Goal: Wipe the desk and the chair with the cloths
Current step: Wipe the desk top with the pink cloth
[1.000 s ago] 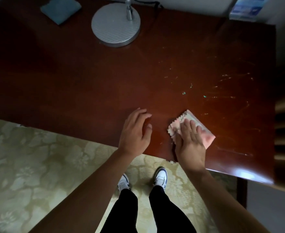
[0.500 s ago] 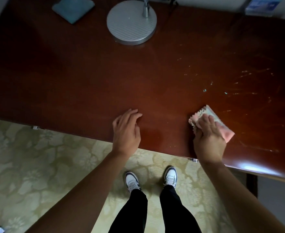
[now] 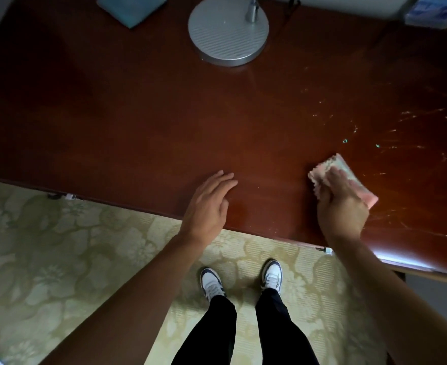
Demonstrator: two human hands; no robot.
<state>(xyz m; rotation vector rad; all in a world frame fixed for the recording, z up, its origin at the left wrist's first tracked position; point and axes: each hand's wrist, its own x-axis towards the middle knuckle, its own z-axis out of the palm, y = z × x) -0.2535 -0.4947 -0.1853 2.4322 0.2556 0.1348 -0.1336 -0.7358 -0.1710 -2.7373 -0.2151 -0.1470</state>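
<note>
The dark red-brown wooden desk (image 3: 138,114) fills the upper half of the head view. A folded pink cloth (image 3: 342,164) lies on it near the front edge, right of centre. My right hand (image 3: 340,206) presses down on this cloth with its fingers laid over the top, hiding most of it. My left hand (image 3: 209,204) rests flat on the bare desk near the front edge, fingers straight, holding nothing. A folded blue cloth (image 3: 132,6) lies at the far left back of the desk. No chair is in view.
A round silver lamp base (image 3: 227,30) with its stem stands at the back centre. Pale streaks and specks (image 3: 414,122) mark the desk's right part. A blue-and-white box (image 3: 427,9) sits beyond the back right corner. My shoes (image 3: 271,275) stand on patterned green carpet (image 3: 59,259).
My right hand has slid the pink cloth to the right along the front of the desk, away from my left hand. My left hand's fingers have straightened out flat.
</note>
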